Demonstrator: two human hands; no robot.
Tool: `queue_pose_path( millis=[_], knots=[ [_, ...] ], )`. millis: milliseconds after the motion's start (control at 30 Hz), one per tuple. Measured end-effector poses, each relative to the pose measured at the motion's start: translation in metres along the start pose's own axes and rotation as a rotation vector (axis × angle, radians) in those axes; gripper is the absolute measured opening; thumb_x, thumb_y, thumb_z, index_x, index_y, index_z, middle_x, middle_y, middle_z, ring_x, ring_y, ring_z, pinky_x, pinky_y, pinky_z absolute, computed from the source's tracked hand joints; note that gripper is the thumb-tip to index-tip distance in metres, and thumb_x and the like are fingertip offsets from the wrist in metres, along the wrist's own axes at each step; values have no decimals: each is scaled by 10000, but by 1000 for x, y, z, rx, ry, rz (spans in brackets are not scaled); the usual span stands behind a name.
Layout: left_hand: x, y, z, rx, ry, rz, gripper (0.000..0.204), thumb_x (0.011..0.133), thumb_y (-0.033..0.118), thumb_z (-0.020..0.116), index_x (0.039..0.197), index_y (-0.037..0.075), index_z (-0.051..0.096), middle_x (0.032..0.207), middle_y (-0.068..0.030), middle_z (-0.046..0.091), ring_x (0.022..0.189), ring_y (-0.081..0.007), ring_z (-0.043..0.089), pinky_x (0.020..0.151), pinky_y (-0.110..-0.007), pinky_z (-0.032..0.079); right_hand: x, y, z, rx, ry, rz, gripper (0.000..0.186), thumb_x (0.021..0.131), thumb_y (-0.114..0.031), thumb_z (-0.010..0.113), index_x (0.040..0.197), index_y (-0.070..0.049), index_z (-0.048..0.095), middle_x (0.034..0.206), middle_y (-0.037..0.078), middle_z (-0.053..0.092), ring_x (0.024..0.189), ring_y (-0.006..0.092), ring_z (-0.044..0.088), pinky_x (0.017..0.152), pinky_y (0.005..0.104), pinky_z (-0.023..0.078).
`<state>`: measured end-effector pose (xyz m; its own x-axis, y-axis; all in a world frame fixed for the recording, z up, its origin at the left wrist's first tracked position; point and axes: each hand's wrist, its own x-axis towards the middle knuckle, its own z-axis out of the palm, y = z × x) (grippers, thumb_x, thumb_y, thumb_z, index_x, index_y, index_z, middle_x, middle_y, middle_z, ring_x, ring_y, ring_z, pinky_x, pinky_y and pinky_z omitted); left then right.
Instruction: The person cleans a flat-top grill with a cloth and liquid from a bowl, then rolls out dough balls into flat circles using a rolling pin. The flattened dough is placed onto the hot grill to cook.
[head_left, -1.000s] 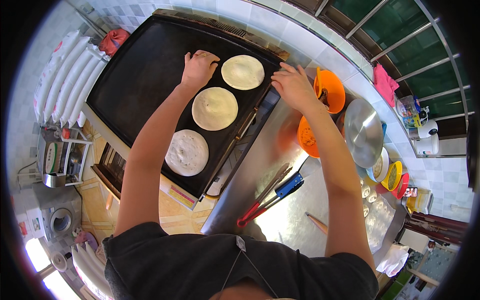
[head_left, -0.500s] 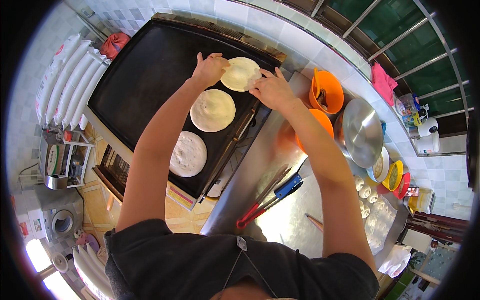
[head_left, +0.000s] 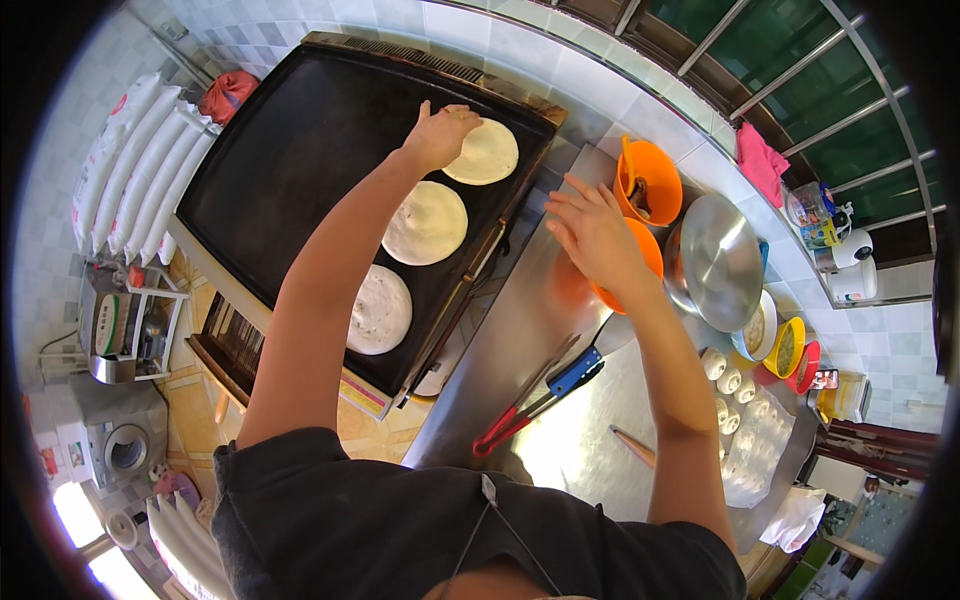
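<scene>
On black griddle [head_left: 290,150]: three flatbreads laid out, farthest flatbread [head_left: 487,152] under left hand [head_left: 438,132], fingers pressing its edge; right hand [head_left: 592,228] open, empty, above steel surface [head_left: 580,440]. Cooking unfinished.

Both hands [head_left: 440,130] [head_left: 592,232] outstretched, fingers open

head cam | steep fisheye look-down, close | over griddle [head_left: 300,150] and steel counter [head_left: 590,440] | single view

Open black griddle [head_left: 290,150] left of three flatbreads [head_left: 427,222]; orange bowls [head_left: 650,185], steel lid [head_left: 718,262], tongs [head_left: 530,395] crowding the counter [head_left: 580,450]
</scene>
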<state>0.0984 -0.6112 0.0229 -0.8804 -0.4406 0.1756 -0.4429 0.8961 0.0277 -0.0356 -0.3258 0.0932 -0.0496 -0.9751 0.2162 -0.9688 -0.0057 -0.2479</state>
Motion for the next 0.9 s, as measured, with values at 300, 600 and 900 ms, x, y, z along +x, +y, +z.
queue_pose_path(
  millis=[300,600,900],
  knots=[
    [14,-47,16,-406,370,-65,197,855,66,569,992,73,709,1023,-128,706,942,-331,665,800,-373,531,-48,7,-12,71,8,-1,287,912,-224,624,1119,-29,663,1212,105,641,1299,298,462,1054,485,373],
    [-19,-30,-9,-375,19,-174,133,747,111,702,855,44,662,801,-103,672,768,-278,661,706,-376,524,54,-19,51,-99,122,-72,387,944,-315,584,1227,-53,614,1313,85,586,1356,258,410,1118,485,314],
    [-22,-33,-1,-336,38,-36,167,783,74,679,946,36,672,921,-110,670,870,-286,658,776,-378,530,74,-20,92,-197,-57,-41,444,952,-410,545,1193,-48,638,1293,77,598,1331,235,428,1136,505,276]
  ],
)
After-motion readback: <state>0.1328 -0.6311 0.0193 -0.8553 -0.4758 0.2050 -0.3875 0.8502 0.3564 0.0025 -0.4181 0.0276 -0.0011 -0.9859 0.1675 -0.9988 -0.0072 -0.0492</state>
